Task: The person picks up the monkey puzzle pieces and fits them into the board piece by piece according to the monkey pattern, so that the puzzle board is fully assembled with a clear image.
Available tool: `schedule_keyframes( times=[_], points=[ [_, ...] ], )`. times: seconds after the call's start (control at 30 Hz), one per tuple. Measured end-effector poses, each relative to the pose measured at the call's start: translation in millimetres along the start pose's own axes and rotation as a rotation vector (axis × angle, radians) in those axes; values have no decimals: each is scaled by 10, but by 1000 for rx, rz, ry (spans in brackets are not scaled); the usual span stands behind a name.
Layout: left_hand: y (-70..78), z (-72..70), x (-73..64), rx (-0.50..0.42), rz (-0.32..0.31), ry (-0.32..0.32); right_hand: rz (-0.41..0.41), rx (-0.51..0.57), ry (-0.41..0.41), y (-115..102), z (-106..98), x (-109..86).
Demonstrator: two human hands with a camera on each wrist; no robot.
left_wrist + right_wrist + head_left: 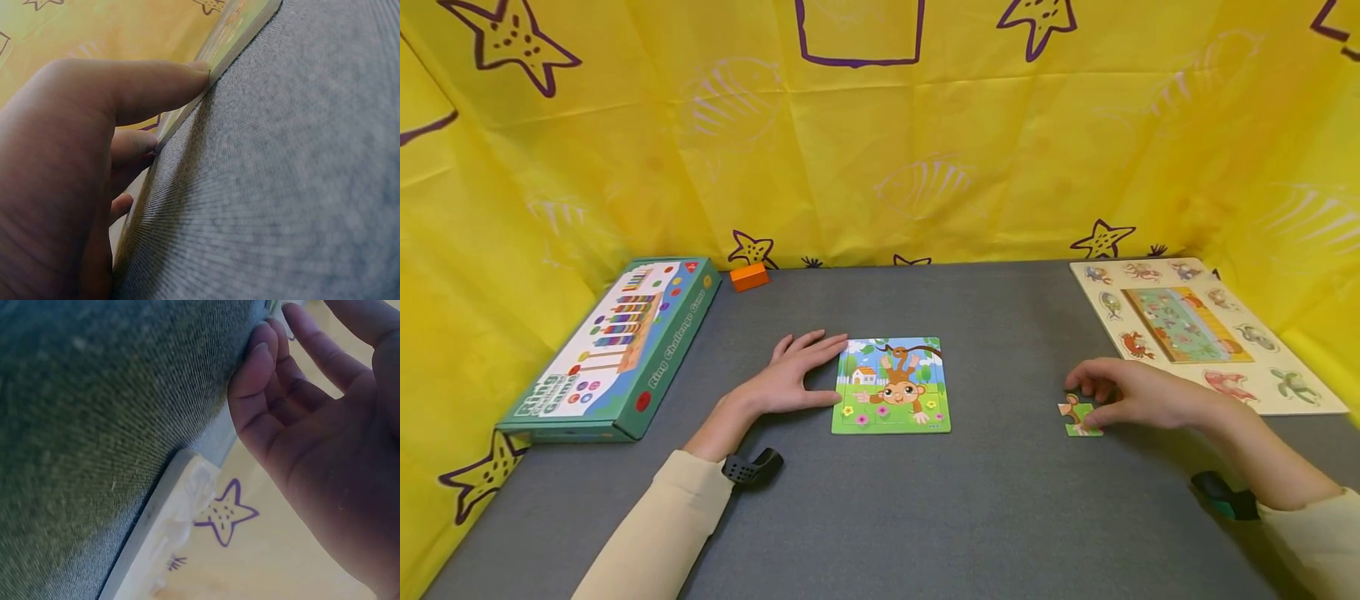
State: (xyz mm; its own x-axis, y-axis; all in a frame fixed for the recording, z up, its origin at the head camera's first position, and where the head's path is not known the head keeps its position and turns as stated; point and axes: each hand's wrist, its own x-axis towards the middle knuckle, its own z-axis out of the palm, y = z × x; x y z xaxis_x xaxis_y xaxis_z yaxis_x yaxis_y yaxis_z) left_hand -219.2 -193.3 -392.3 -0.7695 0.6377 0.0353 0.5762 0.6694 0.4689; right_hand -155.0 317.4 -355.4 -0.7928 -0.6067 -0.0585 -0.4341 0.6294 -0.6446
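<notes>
A square jigsaw puzzle with a hanging monkey, a house and flowers lies flat on the grey table. My left hand is at its left side, fingers extended, with the index finger near the top corner and the thumb lower down. In the left wrist view, the thumb touches the puzzle's edge. Off to the right, my right hand pinches a small green and brown puzzle piece between thumb and curled fingers. The piece is mostly out of sight in the right wrist view, where curled fingers show.
A green Ring Challenge Game box lies at the left, with an orange block beyond its far corner. At the right, beyond my right hand, lies a pale wooden board with sea animal pictures. Yellow patterned cloth encloses the table's back and sides.
</notes>
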Motion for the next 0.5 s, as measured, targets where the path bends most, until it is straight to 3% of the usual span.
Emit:
schedule_keyframes(
  times=[0.3, 0.5],
  points=[
    [13, -13, -20, -2, 6, 3, -4, -92, -9, -11, 41, 32],
    [17, -10, -29, 4, 4, 12, 9, -59, -18, -37, 25, 38]
  ],
)
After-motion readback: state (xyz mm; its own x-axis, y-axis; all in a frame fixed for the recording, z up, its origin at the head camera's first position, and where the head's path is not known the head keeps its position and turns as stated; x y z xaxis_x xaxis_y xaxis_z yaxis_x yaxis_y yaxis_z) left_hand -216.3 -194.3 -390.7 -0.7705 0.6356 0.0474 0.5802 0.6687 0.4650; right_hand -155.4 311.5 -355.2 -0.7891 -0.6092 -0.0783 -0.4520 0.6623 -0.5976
